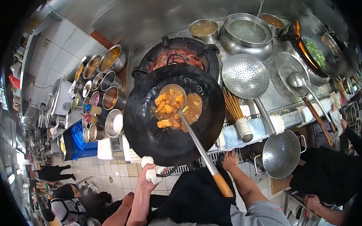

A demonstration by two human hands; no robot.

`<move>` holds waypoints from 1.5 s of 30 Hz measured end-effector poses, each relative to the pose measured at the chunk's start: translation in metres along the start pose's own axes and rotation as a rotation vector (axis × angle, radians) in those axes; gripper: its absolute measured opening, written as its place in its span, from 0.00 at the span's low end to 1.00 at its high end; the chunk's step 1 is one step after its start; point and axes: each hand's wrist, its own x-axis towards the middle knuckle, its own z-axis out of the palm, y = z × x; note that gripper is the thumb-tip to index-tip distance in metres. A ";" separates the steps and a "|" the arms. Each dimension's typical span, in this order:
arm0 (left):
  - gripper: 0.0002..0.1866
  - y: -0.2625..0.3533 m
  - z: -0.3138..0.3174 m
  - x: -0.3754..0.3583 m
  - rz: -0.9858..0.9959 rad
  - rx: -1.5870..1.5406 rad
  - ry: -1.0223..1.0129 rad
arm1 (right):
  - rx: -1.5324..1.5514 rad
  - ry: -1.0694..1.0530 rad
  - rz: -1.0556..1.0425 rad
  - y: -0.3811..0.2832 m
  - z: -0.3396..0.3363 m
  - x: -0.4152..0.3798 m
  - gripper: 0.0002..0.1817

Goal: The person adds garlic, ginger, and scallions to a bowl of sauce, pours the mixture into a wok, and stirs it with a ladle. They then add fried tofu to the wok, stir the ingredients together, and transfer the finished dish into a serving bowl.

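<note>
My left hand (pixel 146 178) is closed round a folded white cloth (pixel 152 175) at the wire handle of a large black wok (pixel 146 137). In the wok lie orange-brown cubes (pixel 166 108), like tofu, in brown sauce. A ladle (pixel 198 144) with a wooden grip rests in it, its bowl holding several cubes and its handle slanting towards my body; neither hand touches it. My right hand (pixel 230 160) lies on the front edge of the stove with its fingers stretched out, holding nothing.
Behind the wok is a burner (pixel 177 55) with a reddish interior. Right of it are a perforated strainer (pixel 245 75), a water pot (pixel 247 29) and a deep pot (pixel 282 153). Another wok (pixel 314 54) has flames beside it. Sauce bowls (pixel 111 59) stand left. A co-worker's hand (pixel 312 202) is at right.
</note>
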 end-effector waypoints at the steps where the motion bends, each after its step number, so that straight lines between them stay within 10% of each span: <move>1: 0.19 0.001 0.002 0.000 0.000 0.007 0.004 | 0.007 -0.002 -0.002 0.002 0.004 0.007 0.40; 9: 0.19 0.010 0.008 0.001 -0.126 -0.077 -0.077 | -0.092 -0.031 0.107 0.013 -0.026 0.002 0.30; 11: 0.19 0.018 0.004 0.000 -0.151 -0.010 -0.040 | 1.170 -0.465 0.104 0.009 -0.050 -0.020 0.33; 15: 0.23 0.044 -0.019 0.015 -0.296 0.159 -0.224 | 2.518 -0.746 -0.403 -0.042 -0.097 -0.136 0.41; 17: 0.22 0.057 -0.044 0.036 -0.315 0.198 -0.242 | 2.483 -0.654 -0.613 -0.087 -0.133 -0.183 0.38; 26: 0.12 0.137 -0.053 0.048 -0.274 0.399 -0.347 | 2.470 -0.111 -0.213 -0.267 -0.198 -0.262 0.18; 35: 0.13 0.159 -0.080 -0.009 -0.184 0.689 -0.511 | 2.875 0.129 -0.434 -0.353 -0.118 -0.386 0.21; 45: 0.15 0.120 -0.075 -0.076 -0.616 1.105 -0.730 | 3.071 0.829 -0.221 -0.504 -0.046 -0.492 0.22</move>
